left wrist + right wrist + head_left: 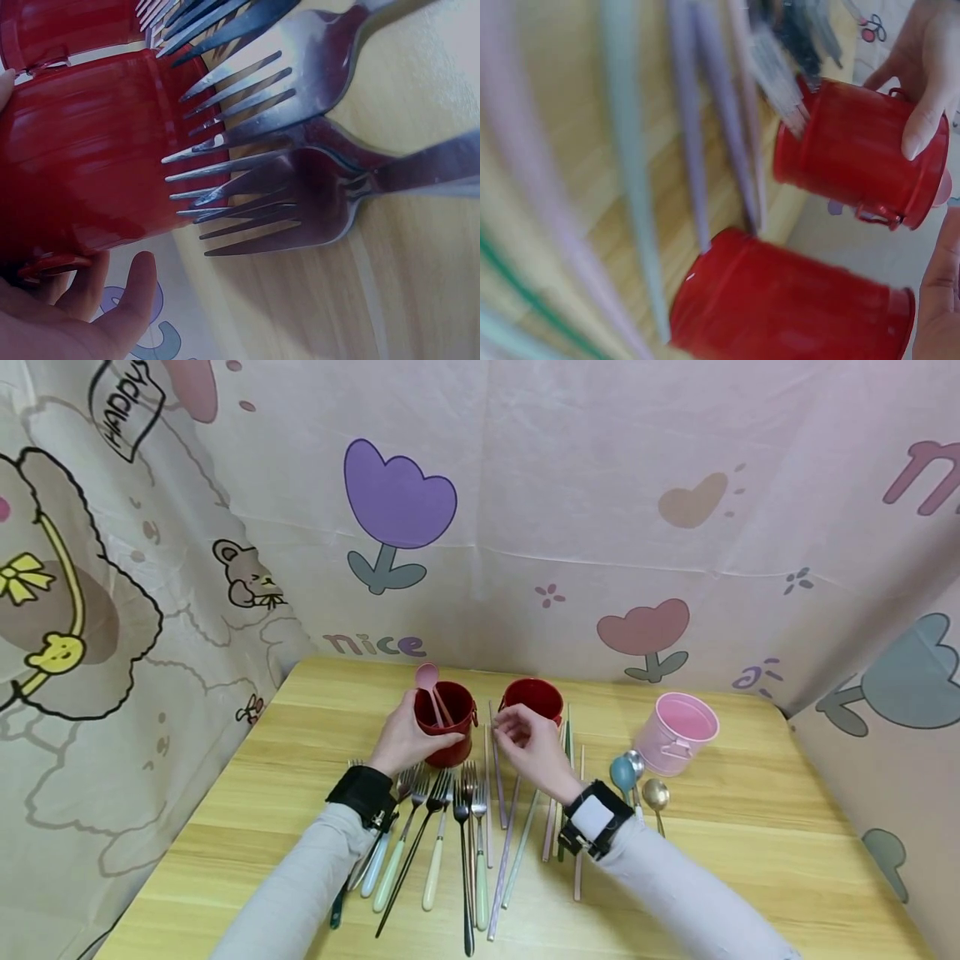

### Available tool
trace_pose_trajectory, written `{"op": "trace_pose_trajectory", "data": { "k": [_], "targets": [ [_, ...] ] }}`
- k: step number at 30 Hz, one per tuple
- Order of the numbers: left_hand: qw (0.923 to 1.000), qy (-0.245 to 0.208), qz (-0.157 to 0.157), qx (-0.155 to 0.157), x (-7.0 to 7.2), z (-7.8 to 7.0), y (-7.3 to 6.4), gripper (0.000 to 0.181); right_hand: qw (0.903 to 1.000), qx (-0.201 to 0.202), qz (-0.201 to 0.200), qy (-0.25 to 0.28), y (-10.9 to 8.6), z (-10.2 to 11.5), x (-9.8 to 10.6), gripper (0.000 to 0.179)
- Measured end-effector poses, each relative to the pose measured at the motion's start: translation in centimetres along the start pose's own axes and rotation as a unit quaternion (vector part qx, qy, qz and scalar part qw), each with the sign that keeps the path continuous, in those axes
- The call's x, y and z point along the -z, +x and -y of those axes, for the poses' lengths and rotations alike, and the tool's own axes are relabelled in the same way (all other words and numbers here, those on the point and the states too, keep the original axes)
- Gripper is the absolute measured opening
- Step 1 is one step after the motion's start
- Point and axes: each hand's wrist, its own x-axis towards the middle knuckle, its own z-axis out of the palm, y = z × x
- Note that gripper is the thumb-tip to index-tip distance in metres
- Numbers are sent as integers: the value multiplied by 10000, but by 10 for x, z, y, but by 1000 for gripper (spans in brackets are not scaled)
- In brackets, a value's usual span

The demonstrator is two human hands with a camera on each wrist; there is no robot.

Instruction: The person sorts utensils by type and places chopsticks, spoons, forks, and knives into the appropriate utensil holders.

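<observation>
My left hand point(408, 739) grips the left red bucket point(459, 752), its thumb across the front wall and its fingers round the far side. A pink spoon point(427, 677) stands in that bucket, bowl up, beside another thin pinkish handle point(444, 704). The second red bucket point(534, 695) stands just to the right. In front of it my right hand point(536, 750) hovers with loosely bent fingers near the rim, nothing visible between them. Several forks point(300, 67) lie with their tines toward the left bucket. Thin pastel straws point(517, 852) lie below the right hand.
A pink bucket point(670, 747) stands at the right of the wooden table point(757, 827). In front of it lie a blue spoon point(622, 773) and a gold-coloured spoon point(656, 793). A printed cloth point(525, 485) hangs behind the table.
</observation>
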Motion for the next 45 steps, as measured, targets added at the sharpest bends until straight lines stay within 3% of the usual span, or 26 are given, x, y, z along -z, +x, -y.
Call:
{"op": "trace_pose_trajectory", "data": {
  "k": [8,12,19,26,34,45],
  "targets": [
    [10000,0,23,5,-1,0,1,86,9992,-99,328,-183,-34,-19,34,16],
    [10000,17,36,-16,-2,0,2,86,9974,-259,273,-614,-50,-33,54,17],
    [9999,-3,20,113,-2,1,0,86,9875,-656,355,-1389,-68,-60,92,19],
    [9999,46,9,137,-3,1,-1,87,9740,-909,615,-1981,-86,-72,122,21],
    [9999,-36,22,115,-2,0,-1,87,9585,-834,691,-2639,-98,-80,129,22],
    [9999,-11,-14,104,-1,1,0,87,9454,-939,911,-2985,-97,-82,117,26]
  ]
}}
